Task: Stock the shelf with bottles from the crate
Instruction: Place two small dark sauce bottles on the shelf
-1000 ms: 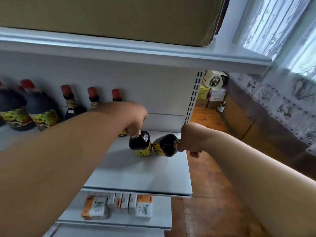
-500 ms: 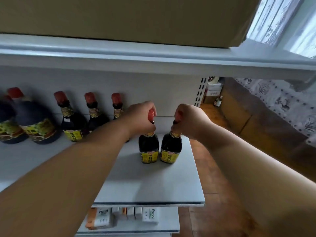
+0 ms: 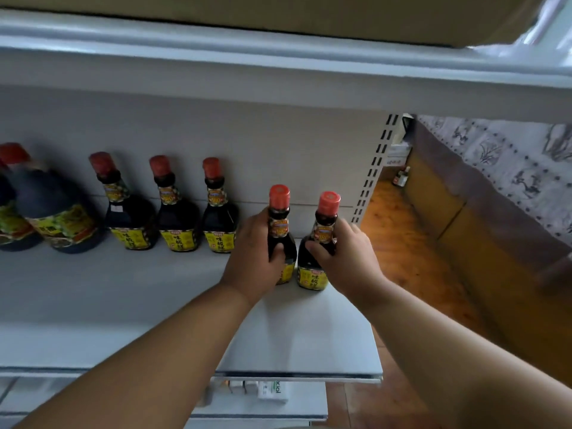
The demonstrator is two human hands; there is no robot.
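Note:
Two dark sauce bottles with red caps and yellow labels stand upright side by side on the white shelf (image 3: 309,335), near its right end. My left hand (image 3: 250,261) wraps the body of the left bottle (image 3: 279,212). My right hand (image 3: 346,258) grips the shoulder of the right bottle (image 3: 325,224). Three matching bottles (image 3: 179,218) stand in a row against the back wall to the left. The crate is out of view.
Larger dark bottles (image 3: 52,218) stand at the shelf's far left. A shelf above (image 3: 278,48) carries a cardboard box (image 3: 278,13). A lower shelf holds small white packs (image 3: 272,391). To the right are wooden floor (image 3: 399,243) and a patterned curtain (image 3: 510,162).
Both hands have slid down from the caps to the bottle bodies. A second ago the bottles were tilted and being set down; now both stand upright, slightly further back.

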